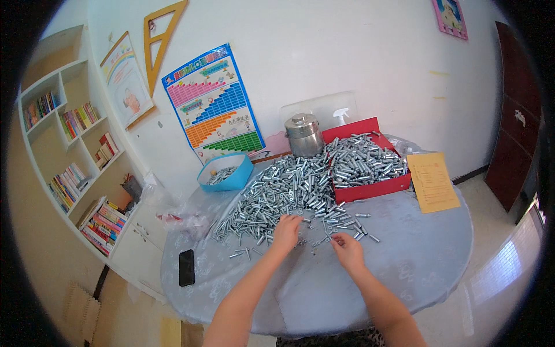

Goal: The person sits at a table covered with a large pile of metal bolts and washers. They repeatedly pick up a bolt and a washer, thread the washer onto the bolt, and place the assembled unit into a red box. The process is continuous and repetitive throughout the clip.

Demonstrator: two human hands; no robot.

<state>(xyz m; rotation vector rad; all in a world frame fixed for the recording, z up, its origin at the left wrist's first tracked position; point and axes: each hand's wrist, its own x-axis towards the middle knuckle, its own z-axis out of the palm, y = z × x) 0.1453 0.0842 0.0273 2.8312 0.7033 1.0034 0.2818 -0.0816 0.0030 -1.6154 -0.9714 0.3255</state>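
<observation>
A wide heap of silvery metal anchor bolts (272, 194) covers the middle of the table. At its near edge, my left hand (286, 232) reaches in with curled fingers drawn together by small loose nuts (311, 227). What lies between those fingertips is too small to make out. My right hand (348, 252) is a little to the right and nearer. Its thumb and forefinger pinch the end of a thin bolt (327, 232) that points away from me. Several bolts (362, 216) lie scattered just beyond the right hand.
A red box (373, 188) full of bolts stands right of the heap, beside a yellow paper sheet (433, 182). Behind are a steel canister (304, 136) and a blue bin (231, 180). A black phone (186, 268) lies on the cloth-covered table (404, 277) at left, near plastic bags (185, 220).
</observation>
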